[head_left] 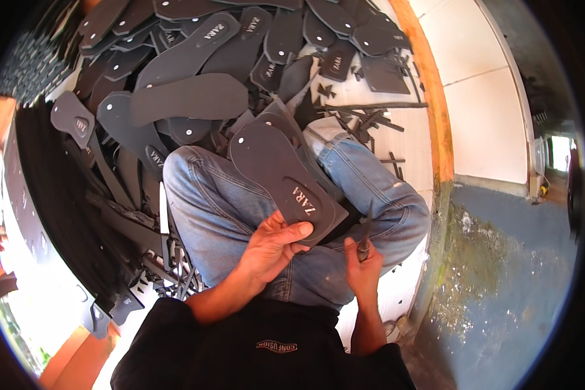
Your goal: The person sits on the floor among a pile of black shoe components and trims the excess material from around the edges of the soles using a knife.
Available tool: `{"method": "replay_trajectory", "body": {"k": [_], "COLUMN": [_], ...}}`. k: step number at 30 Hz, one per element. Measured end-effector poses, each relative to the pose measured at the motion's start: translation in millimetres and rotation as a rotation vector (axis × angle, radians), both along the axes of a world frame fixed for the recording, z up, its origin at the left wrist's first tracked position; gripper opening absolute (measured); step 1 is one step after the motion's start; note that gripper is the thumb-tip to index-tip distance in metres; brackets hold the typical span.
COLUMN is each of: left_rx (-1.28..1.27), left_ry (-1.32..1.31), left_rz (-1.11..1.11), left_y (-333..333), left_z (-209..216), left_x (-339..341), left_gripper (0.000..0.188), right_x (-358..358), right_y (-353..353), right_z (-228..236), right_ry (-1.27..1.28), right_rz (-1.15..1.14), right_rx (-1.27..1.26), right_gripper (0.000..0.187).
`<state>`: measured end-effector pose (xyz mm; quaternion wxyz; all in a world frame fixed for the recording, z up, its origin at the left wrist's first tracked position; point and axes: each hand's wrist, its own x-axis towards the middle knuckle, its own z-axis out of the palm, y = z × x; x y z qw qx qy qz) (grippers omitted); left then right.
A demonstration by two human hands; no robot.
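My left hand [273, 244] is closed on the heel end of a dark grey foam shoe sole [266, 159], thumb on top and fingers beneath. The sole has a white dot near its toe and pale printing at the heel, and it lies over my crossed legs. Squared corners of dark foam show past its rounded heel edge. To the right of the sole, my right hand [364, 263] is wrapped round the handle of a knife [364, 247]. Its narrow, dark blade points up and away from me, apart from the sole.
A large heap of dark foam soles [188, 97] spreads ahead and to the left. Thin black offcuts [370, 120] lie on the pale floor at the right, with more scraps by my left knee. A wooden beam [429, 78] edges the floor on the right.
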<state>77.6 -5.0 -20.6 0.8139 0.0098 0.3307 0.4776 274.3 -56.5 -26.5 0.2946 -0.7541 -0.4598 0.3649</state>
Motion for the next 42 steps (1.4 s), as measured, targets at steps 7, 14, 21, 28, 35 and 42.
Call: {"method": "replay_trajectory", "body": {"k": [7, 14, 21, 28, 35, 42], "left_rx": [-0.146, -0.119, -0.086, -0.062, 0.493, 0.823], "left_ry": [0.089, 0.076, 0.123, 0.165, 0.641, 1.977], "left_rz": [0.077, 0.020, 0.014, -0.130, -0.056, -0.343], "left_y": [-27.0, -33.2, -38.9, -43.2, 137.5, 178.6], "left_z": [8.9, -2.4, -15.5, -20.8, 14.6, -85.2], "left_x": [28.3, 19.5, 6.6, -11.6, -24.2, -75.5], "left_gripper": [0.020, 0.023, 0.023, 0.035, 0.070, 0.049], "right_x": [-0.4, -4.2, -11.7, -29.7, -5.5, -15.0], "right_y": [-27.2, -31.9, -0.8, 36.4, 12.3, 16.1], "right_z": [13.8, 12.3, 12.0, -5.5, -25.4, -20.9], "right_ry": [-0.261, -0.268, -0.268, -0.200, -0.023, -0.042], "right_rz": [0.132, 0.168, 0.371, 0.338, 0.046, 0.066], "right_rx": [-0.098, -0.157, -0.213, -0.064, -0.097, -0.037], "right_gripper": [0.031, 0.025, 0.018, 0.023, 0.032, 0.036]}}
